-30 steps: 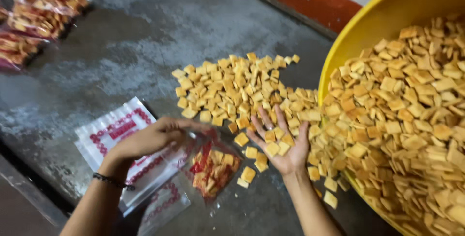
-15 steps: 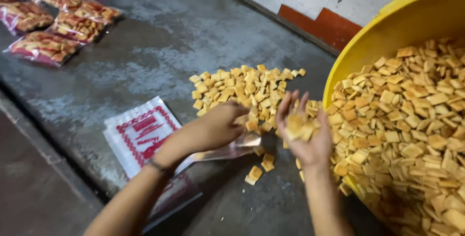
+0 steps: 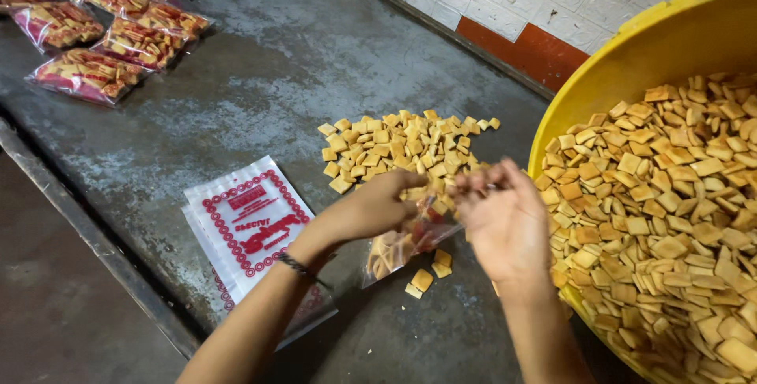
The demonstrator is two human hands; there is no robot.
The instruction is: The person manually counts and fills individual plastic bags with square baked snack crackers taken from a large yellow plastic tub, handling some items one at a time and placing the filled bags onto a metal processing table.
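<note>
Left hand grips the mouth of a small clear bag; fingers curled and pinched on the plastic edge. Right hand meets it at the same opening, fingertips bunched together against the bag's rim; whether they hold crackers cannot be told. The bag hangs between both hands just above the metal table, partly filled with square tan crackers, lower end touching or nearly touching the surface. Two loose crackers lie under it.

A pile of crackers sits on the table just beyond the hands. A yellow tub full of crackers stands at right, its rim beside the right wrist. A stack of empty printed bags, white with red pattern, lies flat under the left forearm. Filled bags are lined up at far left, well apart.
</note>
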